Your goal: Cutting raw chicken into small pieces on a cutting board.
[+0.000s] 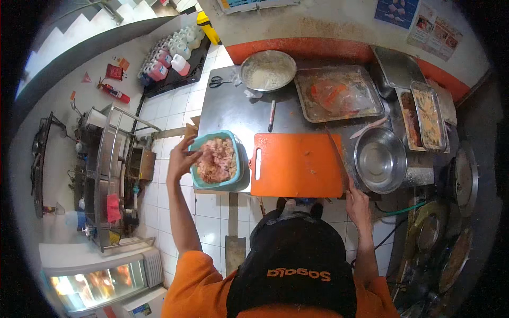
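My left hand (183, 158) is at the left side of a teal plastic basin (238, 159). Its fingers are apart and reach over the rim, and I see nothing held in them. Chopped pale pink raw meat (217, 161) fills the basin. In my right hand (358, 206) is a long knife (337, 153), its blade pointing away from me along the right edge of an orange cutting board (292, 167). Small meat scraps (312, 171) lie on the board. The knife's handle is mostly hidden by my fingers.
Right of the board stands a steel bowl (380, 159). Behind are a marker pen (272, 115), a bowl of white flour-like powder (268, 71), a metal tray with plastic bags (338, 95) and scissors (218, 82). Food trays (429, 115) sit at the far right of the steel table (226, 107).
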{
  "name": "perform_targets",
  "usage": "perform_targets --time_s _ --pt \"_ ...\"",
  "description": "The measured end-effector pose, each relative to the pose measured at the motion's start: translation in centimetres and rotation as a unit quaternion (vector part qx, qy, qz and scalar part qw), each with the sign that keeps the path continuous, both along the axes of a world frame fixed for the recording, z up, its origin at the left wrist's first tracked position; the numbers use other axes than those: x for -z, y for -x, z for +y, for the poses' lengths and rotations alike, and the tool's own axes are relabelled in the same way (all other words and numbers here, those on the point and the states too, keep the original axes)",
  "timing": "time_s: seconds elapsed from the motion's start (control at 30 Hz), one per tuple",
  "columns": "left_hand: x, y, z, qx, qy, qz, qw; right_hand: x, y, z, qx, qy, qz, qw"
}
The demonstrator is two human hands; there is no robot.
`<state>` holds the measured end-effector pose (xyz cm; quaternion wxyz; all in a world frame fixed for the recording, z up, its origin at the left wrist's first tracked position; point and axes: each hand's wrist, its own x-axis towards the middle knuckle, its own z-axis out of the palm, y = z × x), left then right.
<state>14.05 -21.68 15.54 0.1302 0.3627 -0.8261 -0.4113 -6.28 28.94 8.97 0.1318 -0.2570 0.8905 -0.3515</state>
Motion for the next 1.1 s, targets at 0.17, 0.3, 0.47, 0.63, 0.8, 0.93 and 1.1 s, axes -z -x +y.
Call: perform_targets --time_s 0.17,0.3,0.47,0.63,0.8,0.93,1.1 --pt "-1.0 0.5 0.7 0.037 0.193 -0.041 0.98 0.7 0.3 0.3 0.031 -0.015 0.003 0.999" --pt "0.4 3.9 5.1 0.048 0.289 -0.142 0.945 4.1 1.2 0.9 0.01 -0.046 0.067 0.997" --pt "7.6 12.3 15.2 0.293 0.059 0.01 0.954 3.4 1.8 -0.9 0.019 -0.1 0.022 0.995" --pt "17.2 19.8 20.7 0.33 0.169 0.015 0.929 7.1 2.3 -2.2 0.006 -0.07 0.093 0.993" --pt "12.5 21.0 22.8 0.421 0.034 -0.102 0.901 6.8 2.2 -2.2 0.031 -0.018 0.079 0.996" --pt "17.4 17.5 23.9 0.417 0.178 0.122 0.883 9.2 1.7 -1.5 0.0 0.05 0.096 0.994" --pt "19.2 17.8 24.9 0.393 0.233 -0.063 0.887 4.4 0.5 -1.5 -0.019 -0.021 0.02 0.999"
